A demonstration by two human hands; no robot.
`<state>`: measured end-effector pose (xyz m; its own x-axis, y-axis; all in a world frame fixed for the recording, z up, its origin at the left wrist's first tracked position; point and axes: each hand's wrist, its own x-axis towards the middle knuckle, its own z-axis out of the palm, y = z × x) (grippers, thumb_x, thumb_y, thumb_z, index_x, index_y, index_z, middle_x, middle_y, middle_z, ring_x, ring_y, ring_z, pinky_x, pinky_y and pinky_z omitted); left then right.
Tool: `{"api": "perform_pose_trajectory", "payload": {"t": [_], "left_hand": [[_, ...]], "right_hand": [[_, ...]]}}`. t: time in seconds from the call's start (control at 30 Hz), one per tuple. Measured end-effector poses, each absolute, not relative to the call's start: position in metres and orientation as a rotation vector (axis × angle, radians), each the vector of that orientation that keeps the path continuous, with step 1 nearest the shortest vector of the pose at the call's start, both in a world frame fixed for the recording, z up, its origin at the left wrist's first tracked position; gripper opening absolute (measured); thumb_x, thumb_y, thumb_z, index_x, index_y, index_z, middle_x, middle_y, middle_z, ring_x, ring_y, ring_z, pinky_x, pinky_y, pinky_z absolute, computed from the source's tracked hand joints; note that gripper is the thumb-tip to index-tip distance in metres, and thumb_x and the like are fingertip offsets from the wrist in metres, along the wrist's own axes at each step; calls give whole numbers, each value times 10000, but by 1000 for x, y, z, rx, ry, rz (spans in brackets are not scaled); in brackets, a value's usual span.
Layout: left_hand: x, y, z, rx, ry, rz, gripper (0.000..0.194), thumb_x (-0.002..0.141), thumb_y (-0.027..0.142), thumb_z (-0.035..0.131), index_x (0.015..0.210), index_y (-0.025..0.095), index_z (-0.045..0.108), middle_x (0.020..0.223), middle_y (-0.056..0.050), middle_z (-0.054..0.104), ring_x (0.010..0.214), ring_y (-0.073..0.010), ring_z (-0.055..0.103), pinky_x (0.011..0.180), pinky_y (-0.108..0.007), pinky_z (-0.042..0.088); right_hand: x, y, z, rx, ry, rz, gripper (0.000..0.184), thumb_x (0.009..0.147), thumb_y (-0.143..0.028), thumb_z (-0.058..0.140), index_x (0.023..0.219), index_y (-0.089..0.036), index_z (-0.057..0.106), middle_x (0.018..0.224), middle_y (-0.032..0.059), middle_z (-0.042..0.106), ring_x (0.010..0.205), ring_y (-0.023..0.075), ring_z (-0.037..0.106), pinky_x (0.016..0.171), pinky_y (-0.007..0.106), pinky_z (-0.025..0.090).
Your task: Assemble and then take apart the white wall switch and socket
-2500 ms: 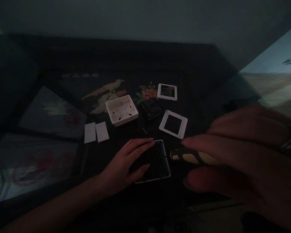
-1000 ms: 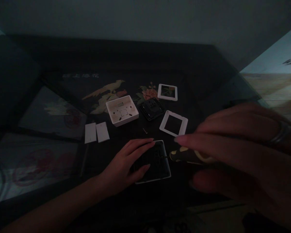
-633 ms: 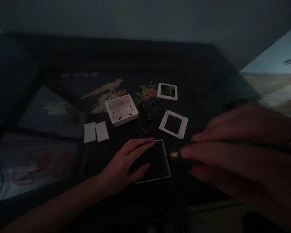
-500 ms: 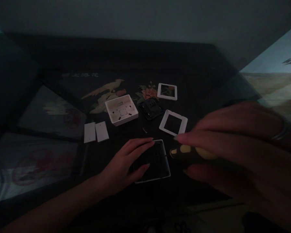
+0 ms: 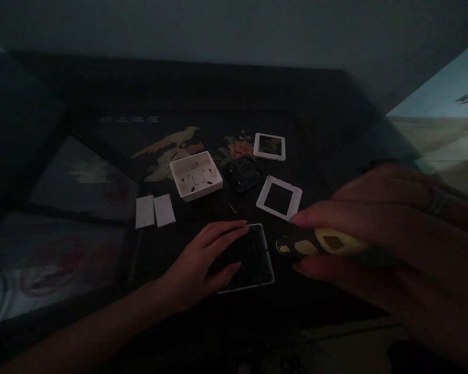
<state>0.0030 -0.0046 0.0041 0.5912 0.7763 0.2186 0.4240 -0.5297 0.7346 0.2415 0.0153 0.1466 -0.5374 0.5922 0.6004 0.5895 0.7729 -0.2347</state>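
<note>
My left hand (image 5: 210, 259) grips a square, white-rimmed wall switch unit (image 5: 253, 257) with a dark inner plate. Its fingers lie along the far edge and its thumb rests on the dark part. In my right hand (image 5: 359, 244) is a screwdriver (image 5: 327, 241) with a black and yellow handle, held between thumb and fingers. The dark shaft points left and meets the unit's right side; the exact contact of the tip is too dark to tell. Just beyond the unit lies a small screw (image 5: 233, 209).
Behind are an open white mounting box (image 5: 197, 176), a black socket module (image 5: 244, 174) and two white frames, a near frame (image 5: 263, 193) and a far frame (image 5: 270, 156). Two white rectangular pieces (image 5: 145, 212) lie left on the dark, picture-printed tabletop (image 5: 203, 119).
My right hand has shifted slightly and the screwdriver handle has turned, showing more of its yellow side. My left hand and the parts on the table stay in place.
</note>
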Motion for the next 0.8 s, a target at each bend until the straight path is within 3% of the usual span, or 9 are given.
{"api": "perform_pose_trajectory", "payload": {"t": [0.13,0.23,0.33,0.47,0.57,0.67,0.8], "left_hand": [[2,-5,3,2193,942,719,544,952,214,562,1467,276,400,1453,-110,525,1308,-266,527,1066,-482,502],[2,-4,2,2199,951,703,542,954,220,563,1467,278,399,1475,-101,511,1325,-267,513,1075,-472,498],[2,-2,4,2157,946,715,554,940,235,577,1466,277,410,1467,-94,525,1309,-272,530,1072,-468,502],[3,-1,6,2116,946,717,538,932,238,588,1449,262,443,1434,-106,553,1282,-270,554,1070,-457,502],[3,-2,6,2138,944,717,523,946,242,581,1448,266,441,1437,-109,544,1293,-268,543,1076,-456,497],[2,-3,4,2185,946,722,526,958,230,569,1459,270,413,1449,-100,530,1307,-254,526,1084,-426,493],[2,-4,3,2201,948,717,545,966,235,552,1480,269,375,1470,-93,509,1322,-248,509,1095,-413,483]], "right_hand": [[244,10,150,-809,-2294,107,293,1017,-319,483,1244,-278,663,1079,4,742,931,140,733,861,167,581],[244,4,151,-971,-2370,102,392,1026,-379,413,1386,-373,568,1174,-21,718,937,160,735,767,219,624],[243,1,152,-1018,-2446,78,359,1031,-378,382,1270,-385,649,1115,-18,722,894,168,730,671,242,634],[243,7,150,-987,-2381,111,188,963,-455,557,940,-342,704,885,-50,743,778,160,717,670,252,624],[241,12,149,-924,-2312,106,179,911,-457,648,920,-285,697,789,-34,738,716,166,707,669,269,618],[231,11,154,-839,-2288,115,154,951,-342,599,988,-278,734,919,2,747,816,158,722,746,221,611],[224,2,162,-829,-2255,105,262,966,-275,536,1116,-363,733,1037,-25,726,935,119,714,833,142,567]]}}
